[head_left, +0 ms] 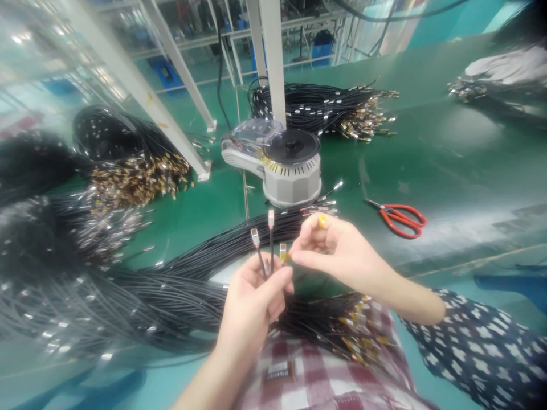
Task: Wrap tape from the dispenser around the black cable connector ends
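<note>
My left hand (256,293) is closed round black cables (272,239), whose silvery, USB-like plugs point upward above the fingers. Beside them, a plug (282,250) carries a bit of yellow tape at its base. My right hand (327,245) pinches that small piece of yellow tape (288,257) between thumb and finger, close to the left fingertips. Another yellow tape piece (322,220) sticks to a finger of my right hand. Beneath both hands, a bundle of black cables (316,319) with yellow-wrapped ends lies across the lap.
A round tape dispenser (292,176) stands beyond my hands on the green table (465,165). Red-handled cutters (401,219) lie to the right. Cable bundles (137,176) fill the left, with another bundle (316,108) behind the dispenser. White posts (273,62) rise from the table.
</note>
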The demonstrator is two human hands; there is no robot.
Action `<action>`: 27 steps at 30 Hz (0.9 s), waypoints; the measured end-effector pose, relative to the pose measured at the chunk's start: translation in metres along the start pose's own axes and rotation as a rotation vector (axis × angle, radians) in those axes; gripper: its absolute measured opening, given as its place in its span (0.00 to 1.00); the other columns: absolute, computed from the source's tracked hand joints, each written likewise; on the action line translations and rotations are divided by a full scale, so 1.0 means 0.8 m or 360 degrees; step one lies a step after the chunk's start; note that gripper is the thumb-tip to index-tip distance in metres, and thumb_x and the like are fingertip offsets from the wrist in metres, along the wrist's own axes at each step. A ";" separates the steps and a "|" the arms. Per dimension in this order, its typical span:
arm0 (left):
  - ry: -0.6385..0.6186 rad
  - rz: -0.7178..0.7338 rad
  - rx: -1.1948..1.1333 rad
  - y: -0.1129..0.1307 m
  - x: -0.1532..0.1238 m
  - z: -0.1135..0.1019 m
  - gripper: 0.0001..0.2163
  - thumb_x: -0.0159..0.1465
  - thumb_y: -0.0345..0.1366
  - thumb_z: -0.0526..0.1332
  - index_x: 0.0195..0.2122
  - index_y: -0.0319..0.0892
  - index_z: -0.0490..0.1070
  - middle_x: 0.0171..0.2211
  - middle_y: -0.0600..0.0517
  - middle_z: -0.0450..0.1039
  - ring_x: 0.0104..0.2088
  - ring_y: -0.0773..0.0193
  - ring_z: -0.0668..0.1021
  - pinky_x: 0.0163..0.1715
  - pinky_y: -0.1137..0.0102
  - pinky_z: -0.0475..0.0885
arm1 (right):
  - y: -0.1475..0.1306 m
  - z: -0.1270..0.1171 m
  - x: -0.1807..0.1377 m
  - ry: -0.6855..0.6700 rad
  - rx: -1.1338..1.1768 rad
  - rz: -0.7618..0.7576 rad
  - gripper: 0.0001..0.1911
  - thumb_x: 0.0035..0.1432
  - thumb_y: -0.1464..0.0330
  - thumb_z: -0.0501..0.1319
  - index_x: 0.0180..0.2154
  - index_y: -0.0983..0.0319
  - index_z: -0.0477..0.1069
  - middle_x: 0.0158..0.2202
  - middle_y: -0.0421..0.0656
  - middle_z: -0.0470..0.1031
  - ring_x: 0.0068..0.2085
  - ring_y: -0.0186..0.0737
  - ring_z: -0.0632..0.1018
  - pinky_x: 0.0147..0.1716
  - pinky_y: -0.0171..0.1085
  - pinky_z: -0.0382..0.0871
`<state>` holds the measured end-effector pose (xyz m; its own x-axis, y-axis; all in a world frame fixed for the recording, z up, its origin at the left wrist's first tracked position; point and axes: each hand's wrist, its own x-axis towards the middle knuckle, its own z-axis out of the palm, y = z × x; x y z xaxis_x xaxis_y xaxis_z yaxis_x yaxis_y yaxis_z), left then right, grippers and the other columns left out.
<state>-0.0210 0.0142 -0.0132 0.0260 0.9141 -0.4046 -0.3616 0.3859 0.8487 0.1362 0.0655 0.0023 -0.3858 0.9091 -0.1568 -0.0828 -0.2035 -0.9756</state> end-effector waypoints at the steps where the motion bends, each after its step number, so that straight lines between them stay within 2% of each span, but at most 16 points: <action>1: 0.0003 -0.0011 -0.0022 0.000 0.000 -0.001 0.10 0.56 0.33 0.68 0.28 0.40 0.65 0.18 0.56 0.70 0.12 0.80 0.57 0.11 0.81 0.51 | 0.001 0.001 0.001 0.0018 0.0016 0.0010 0.15 0.46 0.71 0.69 0.30 0.60 0.62 0.29 0.39 0.77 0.31 0.36 0.79 0.36 0.38 0.72; 7: -0.0080 -0.0018 -0.0100 -0.003 -0.001 -0.002 0.07 0.59 0.33 0.65 0.30 0.37 0.67 0.21 0.53 0.72 0.14 0.80 0.55 0.13 0.81 0.48 | 0.003 0.006 0.003 0.0124 0.0074 0.0049 0.17 0.44 0.73 0.70 0.29 0.59 0.60 0.27 0.38 0.79 0.29 0.37 0.81 0.33 0.37 0.74; 13: -0.0195 -0.0090 -0.0166 -0.006 0.003 -0.006 0.07 0.61 0.34 0.64 0.30 0.37 0.68 0.20 0.53 0.71 0.14 0.81 0.54 0.14 0.81 0.47 | 0.010 0.009 0.007 0.0043 0.0217 0.0020 0.19 0.46 0.71 0.70 0.28 0.59 0.57 0.27 0.37 0.78 0.29 0.36 0.80 0.34 0.37 0.73; 17: -0.0151 -0.0096 -0.0165 -0.003 0.005 -0.003 0.09 0.57 0.34 0.68 0.30 0.39 0.67 0.20 0.55 0.70 0.14 0.81 0.53 0.13 0.81 0.46 | 0.016 0.015 0.004 0.0091 0.0254 -0.0065 0.20 0.47 0.70 0.69 0.28 0.58 0.54 0.26 0.35 0.76 0.26 0.34 0.77 0.31 0.37 0.72; 21: -0.0023 -0.0053 -0.0107 -0.002 0.002 -0.001 0.11 0.53 0.33 0.70 0.28 0.38 0.67 0.19 0.57 0.68 0.13 0.82 0.54 0.13 0.81 0.46 | 0.014 0.021 -0.005 0.0243 0.0094 -0.0180 0.19 0.47 0.75 0.67 0.27 0.58 0.55 0.25 0.34 0.74 0.27 0.31 0.75 0.32 0.35 0.71; 24: -0.0026 0.0016 -0.0083 -0.002 -0.001 -0.001 0.10 0.53 0.33 0.70 0.27 0.38 0.69 0.20 0.54 0.71 0.13 0.82 0.55 0.14 0.80 0.47 | 0.011 0.019 -0.007 0.0167 0.0123 -0.0134 0.18 0.48 0.76 0.67 0.28 0.58 0.55 0.26 0.33 0.74 0.27 0.31 0.75 0.32 0.35 0.70; 27: -0.0059 0.0028 -0.0084 -0.001 -0.002 -0.002 0.10 0.53 0.34 0.70 0.27 0.37 0.69 0.20 0.53 0.72 0.13 0.81 0.55 0.14 0.79 0.46 | 0.010 0.014 -0.004 0.0088 0.0179 -0.0054 0.19 0.47 0.74 0.69 0.31 0.59 0.57 0.31 0.35 0.76 0.27 0.30 0.75 0.31 0.34 0.70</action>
<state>-0.0225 0.0126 -0.0140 0.0534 0.9252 -0.3757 -0.4112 0.3633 0.8361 0.1266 0.0565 -0.0035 -0.3301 0.9341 -0.1356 -0.1988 -0.2092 -0.9575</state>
